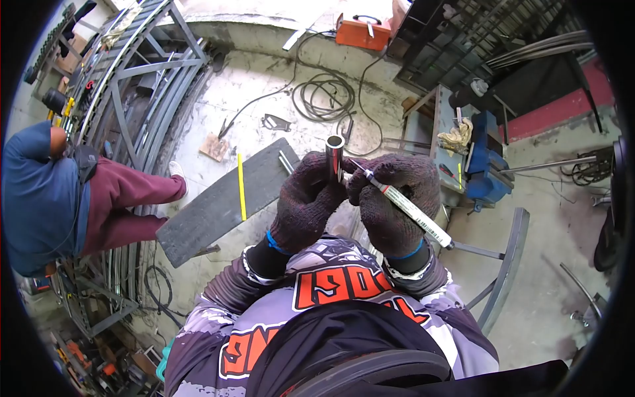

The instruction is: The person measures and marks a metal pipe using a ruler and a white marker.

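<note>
Both my hands wear dark knitted gloves and meet in front of my chest. A short shiny metal tube [333, 156] stands upright in my left hand [299, 206], its open end facing up and the fingers closed round its lower part. My right hand [401, 197] grips a white marker pen [415, 213] with printing on its barrel. The marker's tip points at the tube, close beside its wall. Beneath them lies a long dark board [205, 221], with a yellow strip [241, 187] across it and another piece of metal tube [286, 162] near its far end.
At left a person [79, 198] stands beside a metal rack [155, 66]. A blue vise [486, 159] sits on a bench at right. Cables [324, 96] coil on the floor, running near an orange machine [362, 33]. A grey metal bar frame [506, 268] stands at lower right.
</note>
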`<state>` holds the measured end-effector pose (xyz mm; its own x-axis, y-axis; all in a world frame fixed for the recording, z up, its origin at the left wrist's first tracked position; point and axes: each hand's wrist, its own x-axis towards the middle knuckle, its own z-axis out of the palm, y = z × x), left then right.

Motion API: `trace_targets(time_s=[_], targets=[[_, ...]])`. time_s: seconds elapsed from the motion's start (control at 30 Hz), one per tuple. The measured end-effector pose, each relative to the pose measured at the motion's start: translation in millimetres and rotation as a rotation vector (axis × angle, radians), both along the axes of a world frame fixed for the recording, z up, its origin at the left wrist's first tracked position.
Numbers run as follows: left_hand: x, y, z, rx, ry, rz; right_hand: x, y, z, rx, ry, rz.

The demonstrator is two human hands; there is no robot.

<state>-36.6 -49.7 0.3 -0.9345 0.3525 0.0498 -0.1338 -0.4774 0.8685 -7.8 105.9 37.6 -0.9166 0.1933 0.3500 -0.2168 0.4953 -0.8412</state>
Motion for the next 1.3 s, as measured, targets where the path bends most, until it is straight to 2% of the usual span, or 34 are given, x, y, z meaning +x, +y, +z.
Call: trace_targets(time_s=[0.07,0.13,0.23,0.37,0.43,0.53,0.63,0.8,1.1,1.3], targets=[[-1,2,0,0.015,0.001,0.004,-1,-3,2,-0.008,-0.008,-0.007],[-2,3,0,0.03,0.004,0.008,-5,-9,10,0.075,0.176,-0.058],[-3,1,-1,-0.004,-0.031,-0.01,-8,-14,11,-0.073,0.153,-0.088],[-6,1,-5,-0.03,0.029,0.02,-8,-18,16,-0.037,0.136,-0.08],[-7,2,-7,-0.038,0.035,0.023,-7,-17,25,0.159,0.191,-0.088],[-6,4,-8,-0.029,0.074,0.041,-8,-15,32,0.274,0.287,-0.047],[-5,7,-13,-0.004,0.025,0.064,-6,-18,39,0.332,0.191,-0.08],[-8,6,-11,-0.085,0.092,0.069,-6,-16,37,0.285,0.274,-0.013],[-12,11,-15,-0.066,0.182,0.106,-7,-13,38,0.26,0.32,0.014],[-11,11,-11,-0.049,0.135,0.083,-6,-14,32,0.151,0.334,0.03]])
